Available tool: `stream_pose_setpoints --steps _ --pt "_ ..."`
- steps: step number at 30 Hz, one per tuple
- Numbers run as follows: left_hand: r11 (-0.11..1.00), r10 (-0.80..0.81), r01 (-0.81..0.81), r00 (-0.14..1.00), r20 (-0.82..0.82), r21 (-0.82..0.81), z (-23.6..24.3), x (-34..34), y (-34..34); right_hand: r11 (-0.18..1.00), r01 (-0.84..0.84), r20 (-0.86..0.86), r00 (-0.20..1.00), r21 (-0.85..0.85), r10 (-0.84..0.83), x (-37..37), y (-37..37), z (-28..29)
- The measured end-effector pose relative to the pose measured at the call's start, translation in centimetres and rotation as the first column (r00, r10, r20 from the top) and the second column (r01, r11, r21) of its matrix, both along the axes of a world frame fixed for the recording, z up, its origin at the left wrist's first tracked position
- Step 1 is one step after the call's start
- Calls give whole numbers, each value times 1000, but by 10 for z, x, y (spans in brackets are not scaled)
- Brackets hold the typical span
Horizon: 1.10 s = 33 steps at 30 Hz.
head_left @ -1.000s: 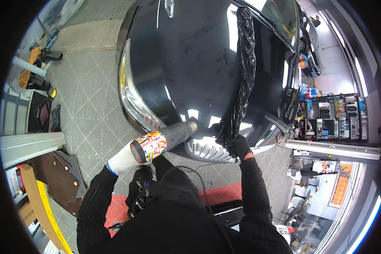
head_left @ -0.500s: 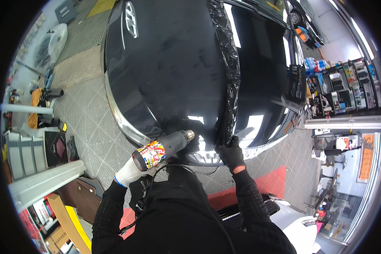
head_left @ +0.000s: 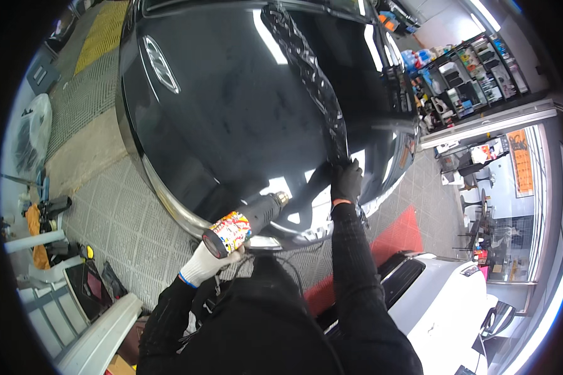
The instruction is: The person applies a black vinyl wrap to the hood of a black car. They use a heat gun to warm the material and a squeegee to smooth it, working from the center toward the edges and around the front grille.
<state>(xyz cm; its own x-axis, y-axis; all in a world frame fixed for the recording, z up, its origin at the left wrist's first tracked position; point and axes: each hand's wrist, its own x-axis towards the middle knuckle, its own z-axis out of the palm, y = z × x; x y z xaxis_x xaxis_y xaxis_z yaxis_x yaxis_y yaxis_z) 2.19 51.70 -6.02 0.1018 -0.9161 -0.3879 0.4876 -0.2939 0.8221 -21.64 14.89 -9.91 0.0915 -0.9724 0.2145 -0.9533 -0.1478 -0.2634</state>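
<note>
My left hand [head_left: 202,265], in a white knit glove with a blue cuff edge, is closed around a dark heat gun [head_left: 259,215] with a colourful sticker-covered rear. Its metal nozzle points right and slightly up, over the front edge of a glossy black car hood [head_left: 225,106]. A long bunched strip of black plastic film [head_left: 313,78] runs from the hood's far side down to my right hand [head_left: 346,182]. That hand wears a black glove and is closed on the film's near end; the fingertips are partly hidden.
A power cord [head_left: 281,259] loops beside my body. Behind me to the right stands a white car [head_left: 444,300] by a red floor mat [head_left: 403,234]. Crowded shelves [head_left: 472,78] stand at the right. Panels and boxes [head_left: 62,284] crowd the lower left.
The view has shifted, showing more of the hood and the white car. My right hand has moved forward over the hood with the film end. My left hand still holds the heat gun.
</note>
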Motion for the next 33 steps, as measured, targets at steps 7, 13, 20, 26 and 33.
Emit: stream_pose_setpoints --steps 7,13,20,26,33 --pt "984 -177 177 976 131 5 23 43 -19 992 123 46 991 36 -125 16 -13 -23" --pt "982 -179 172 978 106 71 32 47 -28 973 34 99 993 228 -58 5 -23 -6" --pt "976 -211 205 972 107 68 30 27 -57 904 -67 234 972 421 -37 4 -27 13" --pt "973 -223 200 939 262 113 -6 4 -57 846 -83 262 963 527 -68 2 -27 20" --pt "933 -358 328 878 317 145 -29 7 -56 890 -52 220 974 454 -55 9 -15 34"
